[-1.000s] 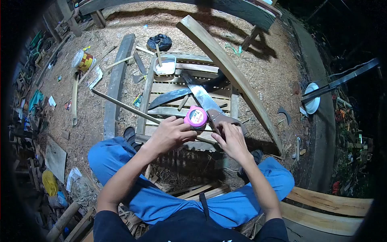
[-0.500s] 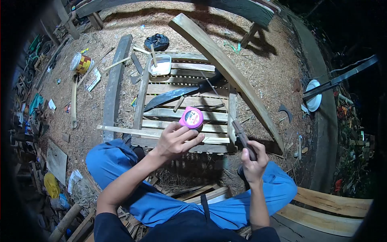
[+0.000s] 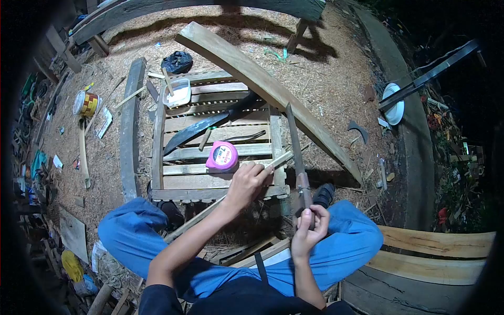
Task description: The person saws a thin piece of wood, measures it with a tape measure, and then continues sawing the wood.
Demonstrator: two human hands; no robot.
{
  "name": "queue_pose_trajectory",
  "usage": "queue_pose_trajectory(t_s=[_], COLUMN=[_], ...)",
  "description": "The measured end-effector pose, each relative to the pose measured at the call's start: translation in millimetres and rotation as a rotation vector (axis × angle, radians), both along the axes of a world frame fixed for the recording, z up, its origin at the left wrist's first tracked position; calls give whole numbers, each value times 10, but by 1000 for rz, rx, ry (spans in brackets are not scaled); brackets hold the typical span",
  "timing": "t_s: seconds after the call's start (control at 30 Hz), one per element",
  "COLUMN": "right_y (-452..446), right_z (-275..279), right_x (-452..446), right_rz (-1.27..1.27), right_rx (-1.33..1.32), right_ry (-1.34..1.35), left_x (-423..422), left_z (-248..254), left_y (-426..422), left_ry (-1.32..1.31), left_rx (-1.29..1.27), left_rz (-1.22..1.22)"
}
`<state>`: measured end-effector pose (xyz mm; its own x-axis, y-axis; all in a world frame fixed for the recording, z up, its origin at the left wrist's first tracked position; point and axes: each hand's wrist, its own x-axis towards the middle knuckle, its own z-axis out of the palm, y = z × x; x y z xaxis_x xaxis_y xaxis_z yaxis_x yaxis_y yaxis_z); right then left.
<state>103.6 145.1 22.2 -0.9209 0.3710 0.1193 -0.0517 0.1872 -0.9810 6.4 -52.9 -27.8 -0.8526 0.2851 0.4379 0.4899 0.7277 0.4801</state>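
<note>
Tape msr (image 3: 222, 157) on tbl (image 3: 210, 182) (machete (image 3: 193, 130) behind it), saw (image 3: 296, 144) to R.

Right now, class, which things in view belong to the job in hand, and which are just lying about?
Likely the job:
handsaw, in the right hand
wood strip, in the left hand
pink tape measure

Seemingly lying about:
patterned bucket
black plastic bag

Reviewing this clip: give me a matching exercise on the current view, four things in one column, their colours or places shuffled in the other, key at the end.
Things:
1. Tape measure
2. Saw
3. Wooden strip
4. Plastic bag

Colours and places:
A. Held in the left hand
B. Black, beyond the slatted platform
C. Pink
D. Held in the right hand

Pairs: 1-C, 2-D, 3-A, 4-B
</note>
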Motion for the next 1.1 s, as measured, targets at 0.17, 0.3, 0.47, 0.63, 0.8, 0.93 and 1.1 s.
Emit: queue_pose_trajectory(t_s=[0.17,0.3,0.47,0.63,0.8,0.93,1.1], right_y=[-198,-220,-250,-108,-117,-105,-33], right_z=[-39,-155,60,-157,-239,-354,-365], right_x=[68,210,198,222,257,231,283], right_rz=[2,17,21,18,31,26,-13], right_rx=[-2,17,-84,-15,-15,138,164], right_ry=[21,65,-13,-88,-96,58,87], left_x=[-51,-60,-149,-103,-23,-109,-58], left_z=[5,113,103,165,133,57,95], left_y=[123,223,283,361,375,454,515], left_ry=[-24,-215,-286,-203,-215,-197,-240], left_rx=[268,366,402,388,346,330,247], left_rz=[80,130,68,123,156,140,207])
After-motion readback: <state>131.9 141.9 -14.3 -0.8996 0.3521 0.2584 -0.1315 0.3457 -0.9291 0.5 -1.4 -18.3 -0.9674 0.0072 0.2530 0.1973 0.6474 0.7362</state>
